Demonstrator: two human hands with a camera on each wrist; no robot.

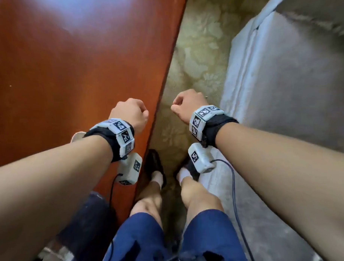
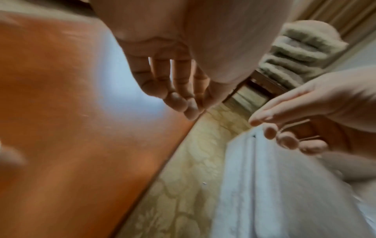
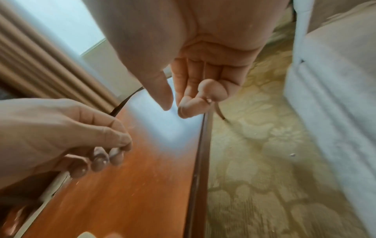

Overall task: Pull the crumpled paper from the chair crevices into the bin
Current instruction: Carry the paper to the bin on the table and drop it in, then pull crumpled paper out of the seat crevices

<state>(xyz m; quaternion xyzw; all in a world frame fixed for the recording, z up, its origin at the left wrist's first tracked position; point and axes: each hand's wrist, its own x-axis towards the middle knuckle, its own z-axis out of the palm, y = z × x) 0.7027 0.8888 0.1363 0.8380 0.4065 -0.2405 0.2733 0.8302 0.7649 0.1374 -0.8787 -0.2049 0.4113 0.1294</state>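
Both hands hang in front of the person, side by side and apart, and neither holds anything. The left hand (image 1: 132,114) hovers over the near right edge of a reddish-brown wooden table (image 1: 71,71); in the head view it looks like a loose fist, and its own wrist camera shows the fingers (image 2: 179,90) loosely curled downward with the palm bare. The right hand (image 1: 187,104) hovers over the strip of pale green patterned carpet (image 1: 199,57) that runs between the table and a grey-white upholstered seat (image 1: 286,71) on the right. Its fingers (image 3: 189,96) are partly bent inward, the thumb standing apart, and nothing lies in the palm.

Each wrist carries a black band with white blocks printed with black-and-white markers (image 1: 121,132), and a dark cable (image 1: 236,196) trails from the right one down across the seat's front. Below the hands the person's legs in blue shorts (image 1: 143,240) and feet in white socks and dark shoes stand on the carpet.

No crumpled paper and no bin can be made out in any view; only tiny pale specks (image 3: 292,154) lie on the carpet near the seat. A ribbed, padded chair back (image 2: 301,53) shows beyond the far end of the carpet strip in the left wrist view, with pleated beige curtains (image 3: 36,67) behind.
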